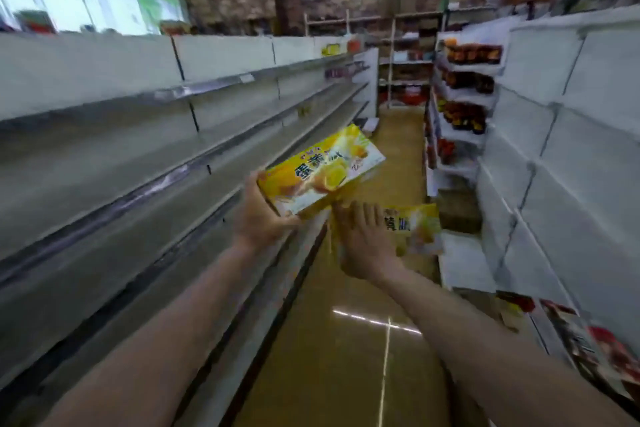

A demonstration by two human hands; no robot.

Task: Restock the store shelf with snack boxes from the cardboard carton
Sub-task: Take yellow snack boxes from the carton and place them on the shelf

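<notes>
A yellow snack box (pixel 322 170) is held up over the aisle, just off the front edge of the long grey shelf (pixel 104 149) on its left; its long axis runs from the lower left up to the upper right, printed face toward the camera. The left hand (pixel 261 215) grips its lower-left end, fingers curled round the corner. Just below and right of that box, a second yellow box (pixel 417 225) lies partly hidden behind the right hand (pixel 365 243), whose fingers lie straight and close together against it; whether they grip it cannot be told through the blur. The shelf tiers beside the box look bare and open. Below the boxes the glossy brown floor (pixel 346 340) runs clear down the aisle. Right of the boxes, a white rack (pixel 460 107) holds dark bottles.
</notes>
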